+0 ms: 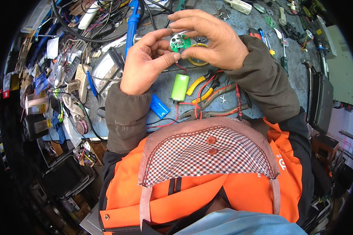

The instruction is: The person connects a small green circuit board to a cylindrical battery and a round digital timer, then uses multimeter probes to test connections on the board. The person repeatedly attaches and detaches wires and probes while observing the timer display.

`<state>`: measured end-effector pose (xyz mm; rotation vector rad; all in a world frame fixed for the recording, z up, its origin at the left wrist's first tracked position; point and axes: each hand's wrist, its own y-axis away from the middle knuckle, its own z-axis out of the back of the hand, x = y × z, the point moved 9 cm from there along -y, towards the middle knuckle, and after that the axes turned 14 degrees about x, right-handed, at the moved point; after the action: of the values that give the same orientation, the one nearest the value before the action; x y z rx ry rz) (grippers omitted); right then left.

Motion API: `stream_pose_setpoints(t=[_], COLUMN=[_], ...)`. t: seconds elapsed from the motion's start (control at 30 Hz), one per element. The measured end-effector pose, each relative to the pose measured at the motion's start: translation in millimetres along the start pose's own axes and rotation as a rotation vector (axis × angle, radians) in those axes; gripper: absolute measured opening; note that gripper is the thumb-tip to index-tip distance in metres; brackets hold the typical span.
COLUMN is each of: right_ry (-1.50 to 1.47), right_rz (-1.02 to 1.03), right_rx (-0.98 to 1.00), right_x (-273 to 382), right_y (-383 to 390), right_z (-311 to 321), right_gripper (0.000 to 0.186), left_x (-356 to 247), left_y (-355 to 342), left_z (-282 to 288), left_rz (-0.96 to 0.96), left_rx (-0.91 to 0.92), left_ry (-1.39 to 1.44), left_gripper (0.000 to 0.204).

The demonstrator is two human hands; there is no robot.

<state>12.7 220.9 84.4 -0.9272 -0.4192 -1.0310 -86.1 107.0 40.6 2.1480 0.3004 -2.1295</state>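
Observation:
A small round green circuit board is held up between my two hands over the bench. My left hand is closed, its thumb and fingers at the board's left and lower edge. My right hand curves over the board, thumb at its lower right edge and fingers above it. A short red wire runs from beneath the board toward a green battery pack lying below. Behind my right thumb lies a yellow ring-shaped thing, partly covered. A blue battery pack with red and black leads lies closer to me.
Yellow-and-black handled pliers, larger pliers and small scissor-handled forceps lie near my body. Screwdrivers and a hammer are at the right. Tangled cables, a blue-handled tool and clutter crowd the left.

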Motion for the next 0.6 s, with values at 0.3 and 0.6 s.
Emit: stream_pose_setpoints(t=[0.3,0.6], right_ry=[0.502,0.073], right_rz=[0.134,-0.318], right_rx=[-0.209,-0.387], right_x=[63,68], right_y=[5,115], right_z=[69,149], right_gripper=[0.047,0.027], left_x=[3,0], left_y=[5,1], left_z=[-6,-12], left_rz=[-0.007,-0.040], left_rx=[-0.050,-0.036], left_ry=[-0.018,-0.026], left_gripper=[0.044,0.044])
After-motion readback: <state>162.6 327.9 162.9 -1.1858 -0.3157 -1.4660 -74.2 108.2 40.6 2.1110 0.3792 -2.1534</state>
